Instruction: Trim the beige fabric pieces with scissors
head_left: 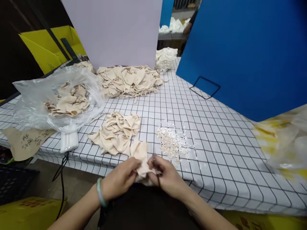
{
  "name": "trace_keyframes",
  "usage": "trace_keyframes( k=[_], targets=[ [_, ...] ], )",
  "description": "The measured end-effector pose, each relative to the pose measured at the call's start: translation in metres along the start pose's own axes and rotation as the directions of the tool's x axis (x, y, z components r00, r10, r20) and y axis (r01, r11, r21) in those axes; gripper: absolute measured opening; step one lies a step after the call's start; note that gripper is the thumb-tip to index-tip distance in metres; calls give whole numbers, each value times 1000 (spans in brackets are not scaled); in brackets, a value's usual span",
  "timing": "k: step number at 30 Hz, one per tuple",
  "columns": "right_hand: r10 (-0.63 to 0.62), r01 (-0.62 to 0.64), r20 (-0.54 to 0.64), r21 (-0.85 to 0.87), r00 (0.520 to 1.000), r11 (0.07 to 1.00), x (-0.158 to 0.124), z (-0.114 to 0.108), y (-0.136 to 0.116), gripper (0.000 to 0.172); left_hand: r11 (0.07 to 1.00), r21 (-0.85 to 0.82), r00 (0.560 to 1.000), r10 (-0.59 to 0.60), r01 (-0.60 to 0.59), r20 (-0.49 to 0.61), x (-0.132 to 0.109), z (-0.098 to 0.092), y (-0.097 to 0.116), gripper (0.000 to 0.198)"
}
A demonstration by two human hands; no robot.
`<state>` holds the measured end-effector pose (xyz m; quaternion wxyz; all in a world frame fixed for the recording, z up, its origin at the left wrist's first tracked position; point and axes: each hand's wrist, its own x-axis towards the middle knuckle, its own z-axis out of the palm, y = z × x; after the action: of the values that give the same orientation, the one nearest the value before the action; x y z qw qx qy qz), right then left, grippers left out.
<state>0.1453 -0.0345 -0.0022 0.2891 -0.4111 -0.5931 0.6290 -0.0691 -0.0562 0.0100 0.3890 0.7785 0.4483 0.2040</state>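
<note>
A small piece of beige cloth (139, 149) is stretched between my two hands at the table's front edge. My left hand (121, 177), with a pale green bangle at the wrist, pinches its left side. On the other side, the closed fingers of my right hand (169, 179) grip the cloth; a small dark thing shows at these fingers, too hidden to name. Just beyond lies a loose heap of beige cloth pieces (117, 132). To the right, many tiny white and beige clippings (171, 142) are scattered over the checked tablecloth (216, 156).
A larger beige cloth pile (129, 80) lies at the back. At left are a clear plastic bag (93, 86) of cloth pieces, a white power strip (69, 140) with a hanging cable, and a marked pattern piece (28, 143). A blue board (249, 51) leans at right.
</note>
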Motion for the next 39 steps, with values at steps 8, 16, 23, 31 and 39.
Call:
trace_keyframes(
  k=[8, 16, 23, 31, 39],
  targets=[
    [7, 2, -31, 303, 1000, 953, 77, -50, -73, 40, 758, -652, 999, -14, 29, 28, 95, -77, 29, 17],
    [-494, 342, -529, -363, 690, 867, 258, -133, -190, 39, 998, -46, 641, -8, -44, -768, 233, -212, 25, 32],
    [-200, 72, -320, -371, 926, 926, 202, -90, -33, 28, 979, -128, 773, -203, 157, -602, 124, -79, -51, 37],
    [-222, 122, -229, -380, 948, 917, 217, -24, 12, 25, 973, 230, 877, 132, -26, -461, 73, 6, -50, 25],
    [-107, 5, -369, -267, 923, 964, 209, -63, 8, 18, 905, 381, 841, 49, 191, -539, 132, -107, -86, 37]
  ],
)
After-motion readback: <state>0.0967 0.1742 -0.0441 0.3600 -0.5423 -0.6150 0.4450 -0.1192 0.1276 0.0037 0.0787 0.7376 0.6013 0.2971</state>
